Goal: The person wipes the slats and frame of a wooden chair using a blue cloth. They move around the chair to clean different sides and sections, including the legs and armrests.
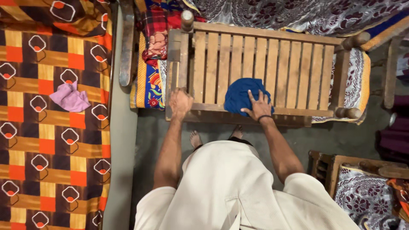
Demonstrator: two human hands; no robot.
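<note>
Below, the right hand (258, 107) presses flat, fingers spread, on a blue cloth (241, 95) atop the slatted wooden bench (294, 68), while the left hand (180, 102) grips the bench's edge.

A: How many cloths do we count?

B: Two. We log one blue cloth (243, 96) on the slatted wooden bench (294, 70), and one pink cloth (70, 98) on the patterned bedspread (25, 140) at the left.

A: Hands and feet?

B: We register two hands, the left hand (180, 102) and the right hand (258, 107), and two bare feet (195, 139) near the bench edge. One dark band sits on the right wrist.

A: Furniture?

B: We count one bench and one wooden chair (341, 164) at the near right. Bench slats: roughly twelve; we cannot confirm the exact figure.
</note>
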